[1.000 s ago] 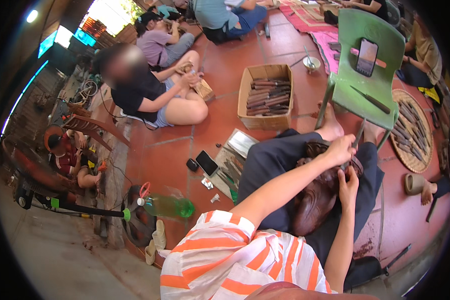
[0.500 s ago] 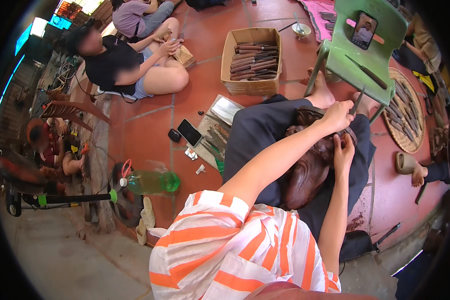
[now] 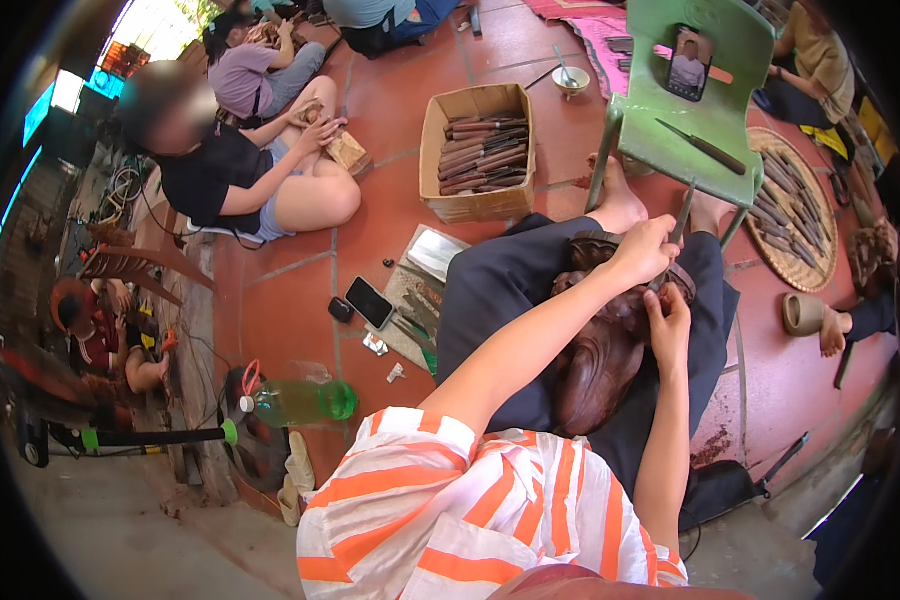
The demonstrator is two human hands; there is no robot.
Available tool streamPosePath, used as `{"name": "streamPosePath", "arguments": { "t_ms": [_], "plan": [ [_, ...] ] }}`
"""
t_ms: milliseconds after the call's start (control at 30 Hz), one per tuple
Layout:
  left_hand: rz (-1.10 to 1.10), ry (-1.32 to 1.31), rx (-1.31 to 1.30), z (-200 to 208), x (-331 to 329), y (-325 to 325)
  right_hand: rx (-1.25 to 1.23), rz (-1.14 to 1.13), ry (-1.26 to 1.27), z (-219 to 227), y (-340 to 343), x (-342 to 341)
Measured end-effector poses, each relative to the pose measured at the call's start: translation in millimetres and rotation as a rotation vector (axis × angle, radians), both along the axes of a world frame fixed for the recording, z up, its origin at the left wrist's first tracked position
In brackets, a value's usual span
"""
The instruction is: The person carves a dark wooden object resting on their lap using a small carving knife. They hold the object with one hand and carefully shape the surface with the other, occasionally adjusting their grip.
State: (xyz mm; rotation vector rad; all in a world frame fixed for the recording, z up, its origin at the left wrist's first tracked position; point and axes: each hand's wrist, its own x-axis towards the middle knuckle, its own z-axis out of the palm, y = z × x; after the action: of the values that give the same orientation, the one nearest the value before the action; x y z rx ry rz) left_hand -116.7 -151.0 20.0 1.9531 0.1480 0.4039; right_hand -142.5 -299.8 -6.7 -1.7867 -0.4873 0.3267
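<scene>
Head view, centre-right: left hand [image 3: 646, 252] is gripping a blade [image 3: 684, 211]; right hand [image 3: 669, 320], grip unclear, is touching a seemingly mostly-shaped carving [image 3: 600, 375]; remainder untellable.

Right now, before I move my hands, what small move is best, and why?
With the right hand, perhaps steady the dark carving first: it rests in the lap, and the left hand grips a slim tool close by, whose lower end I cannot see.
</scene>
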Motion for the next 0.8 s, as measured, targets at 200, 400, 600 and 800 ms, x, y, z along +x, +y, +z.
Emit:
{"name": "streamPosePath", "arguments": {
  "t_ms": [200, 400, 600, 800],
  "plan": [
    [-0.028, 0.099, -0.046, -12, 13, 8, -0.006, -0.073, -0.140, -2, 12, 8],
    [-0.190, 0.252, -0.126, 6, 16, 3, 0.140, 0.015, 0.090, -24, -4, 15],
    [-0.178, 0.264, -0.153, 1, 16, 19, -0.079, -0.056, -0.032, -7, 9, 17],
    [-0.236, 0.305, -0.190, 17, 4, 9, 0.097, -0.005, 0.004, -31, -3, 11]
  ]
}}
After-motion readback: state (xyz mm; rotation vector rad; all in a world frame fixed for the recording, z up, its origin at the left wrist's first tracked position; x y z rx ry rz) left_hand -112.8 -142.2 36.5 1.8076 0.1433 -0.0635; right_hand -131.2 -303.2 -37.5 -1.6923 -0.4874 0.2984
